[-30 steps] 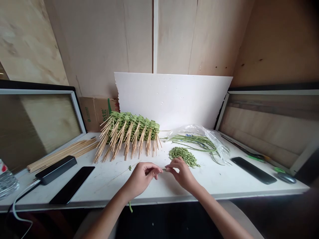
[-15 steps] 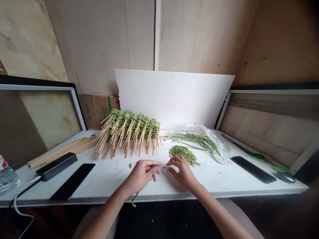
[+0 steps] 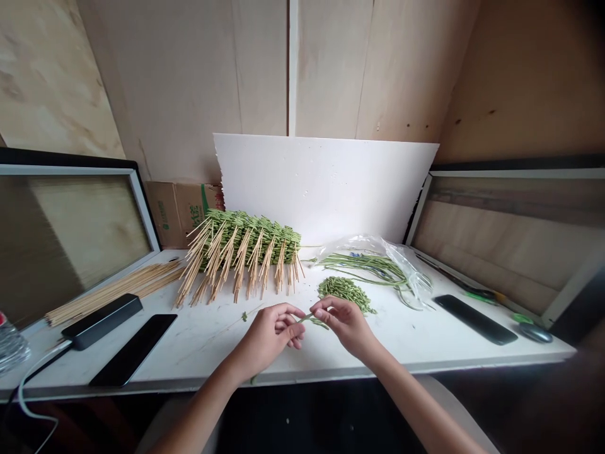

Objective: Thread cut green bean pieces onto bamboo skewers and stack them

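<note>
My left hand (image 3: 274,333) and my right hand (image 3: 346,323) are close together above the front of the table, both with fingers pinched. Between their fingertips stretches a green long bean (image 3: 306,318). A bit of its tail shows below my left wrist at the table's edge. Another green length (image 3: 320,323) shows just under my right fingers; whether it is held, I cannot tell. Right behind my right hand lies a pile of short bean pieces (image 3: 344,291). Farther back, whole long beans (image 3: 368,270) lie partly in a clear plastic bag (image 3: 410,268).
Left of centre is a large stack of bean pieces threaded on bamboo skewers (image 3: 250,236). Loose skewers (image 3: 118,287), a black box with a cable (image 3: 101,321) and a phone (image 3: 135,350) lie left. A dark phone (image 3: 475,319) and a mouse (image 3: 535,331) lie right.
The bean now shows plainly between my fingertips, and my right fingers have closed on it. Less of its tail hangs below my left wrist. The view has shifted slightly.
</note>
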`<state>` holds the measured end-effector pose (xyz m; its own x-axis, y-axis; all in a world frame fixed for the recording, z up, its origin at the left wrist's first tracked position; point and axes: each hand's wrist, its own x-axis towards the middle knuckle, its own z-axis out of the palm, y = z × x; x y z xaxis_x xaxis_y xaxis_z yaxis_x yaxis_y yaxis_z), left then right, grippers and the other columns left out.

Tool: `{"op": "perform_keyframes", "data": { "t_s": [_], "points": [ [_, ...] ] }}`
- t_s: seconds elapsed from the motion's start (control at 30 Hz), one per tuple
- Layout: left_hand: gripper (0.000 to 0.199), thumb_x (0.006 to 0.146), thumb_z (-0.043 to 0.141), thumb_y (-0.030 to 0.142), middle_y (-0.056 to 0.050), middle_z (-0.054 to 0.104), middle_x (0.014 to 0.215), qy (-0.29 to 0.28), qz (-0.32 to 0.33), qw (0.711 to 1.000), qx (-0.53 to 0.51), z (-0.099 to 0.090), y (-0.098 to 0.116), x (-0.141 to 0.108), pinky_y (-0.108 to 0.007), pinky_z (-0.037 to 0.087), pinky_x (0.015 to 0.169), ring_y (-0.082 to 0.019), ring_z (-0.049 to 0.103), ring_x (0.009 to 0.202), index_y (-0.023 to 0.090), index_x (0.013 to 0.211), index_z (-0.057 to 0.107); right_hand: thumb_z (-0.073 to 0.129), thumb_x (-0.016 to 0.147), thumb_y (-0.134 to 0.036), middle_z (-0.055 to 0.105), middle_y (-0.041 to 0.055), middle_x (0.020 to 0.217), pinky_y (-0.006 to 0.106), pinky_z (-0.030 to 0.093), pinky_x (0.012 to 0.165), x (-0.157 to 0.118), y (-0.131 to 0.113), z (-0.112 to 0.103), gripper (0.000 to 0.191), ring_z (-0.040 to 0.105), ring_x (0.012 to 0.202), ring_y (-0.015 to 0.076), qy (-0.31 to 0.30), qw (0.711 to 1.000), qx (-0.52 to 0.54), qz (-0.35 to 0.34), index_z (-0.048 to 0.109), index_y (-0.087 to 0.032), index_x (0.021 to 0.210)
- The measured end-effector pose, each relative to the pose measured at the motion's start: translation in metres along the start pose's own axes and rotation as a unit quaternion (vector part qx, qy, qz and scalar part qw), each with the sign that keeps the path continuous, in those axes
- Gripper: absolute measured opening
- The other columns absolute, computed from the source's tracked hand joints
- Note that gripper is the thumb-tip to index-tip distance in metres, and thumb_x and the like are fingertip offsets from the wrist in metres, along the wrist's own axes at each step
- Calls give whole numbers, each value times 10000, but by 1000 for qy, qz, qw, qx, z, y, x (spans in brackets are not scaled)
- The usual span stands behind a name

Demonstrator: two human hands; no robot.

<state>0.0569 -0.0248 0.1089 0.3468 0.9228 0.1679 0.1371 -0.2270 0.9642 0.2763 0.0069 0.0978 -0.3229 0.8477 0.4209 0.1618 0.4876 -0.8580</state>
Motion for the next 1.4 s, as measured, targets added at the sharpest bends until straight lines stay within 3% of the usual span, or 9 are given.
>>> {"op": "perform_keyframes", "data": {
  "t_s": [0.13,0.27,0.37,0.47,0.63,0.8,0.9,1.07,1.4],
  "points": [
    [277,937,690,395,-73,755,850,28,17,999,32,1,2,1,-308,561,675,-163,693,631,132,1018,724,728,925,-434,725,54,903,339,481,731,-4,-13,-2,203,628,832,212,17,994,-75,-75,772,-247,992],
    [237,960,645,364,-46,737,817,16,32,998,54,5,9,-4,-279,528,660,-122,605,583,153,969,753,720,945,-322,712,52,856,385,466,805,-8,-23,4,82,581,835,223,6,974,-147,-172,757,-258,979],
    [243,972,595,306,-16,679,731,-1,40,995,89,7,12,-7,-252,483,626,-108,544,571,160,851,746,643,989,-264,701,59,847,392,463,805,-10,-23,8,108,563,869,235,-10,971,-145,-191,736,-251,936],
    [256,949,561,212,-7,624,666,-26,46,994,92,8,12,-9,-237,455,607,-113,527,590,153,748,709,619,1002,-281,691,48,803,389,458,815,-11,-21,11,199,566,862,228,-28,981,-88,-170,717,-245,832],
    [236,937,589,213,-30,644,662,-32,54,997,53,6,6,-7,-242,469,589,-121,541,579,139,761,727,668,949,-501,664,34,763,398,454,839,-7,-11,10,311,573,825,225,-37,991,24,-125,716,-244,779],
    [325,985,609,411,-70,714,776,-8,45,998,54,-2,2,-2,-253,473,576,-120,547,565,137,958,782,689,906,-563,686,79,828,442,435,855,2,23,-3,321,557,907,288,54,982,-176,-47,813,-267,883],
    [349,1003,581,434,-84,722,867,20,50,996,71,-5,0,1,-260,491,624,-140,582,647,152,1074,775,622,945,-555,707,103,859,454,433,854,4,48,-10,374,560,915,308,54,964,-260,8,823,-243,900],
    [334,1012,561,404,-91,683,970,31,81,990,111,-5,-4,2,-284,518,714,-162,631,749,183,1125,785,594,954,-548,731,88,837,443,427,897,3,70,-13,413,578,878,277,44,957,-285,18,819,-218,853],
    [228,961,658,332,-85,746,1036,24,84,980,177,-1,-7,2,-308,527,797,-204,676,872,235,1114,798,472,1003,-617,702,78,757,432,453,893,4,71,-17,583,592,810,246,50,962,-269,21,748,-175,738]
  ]
}}
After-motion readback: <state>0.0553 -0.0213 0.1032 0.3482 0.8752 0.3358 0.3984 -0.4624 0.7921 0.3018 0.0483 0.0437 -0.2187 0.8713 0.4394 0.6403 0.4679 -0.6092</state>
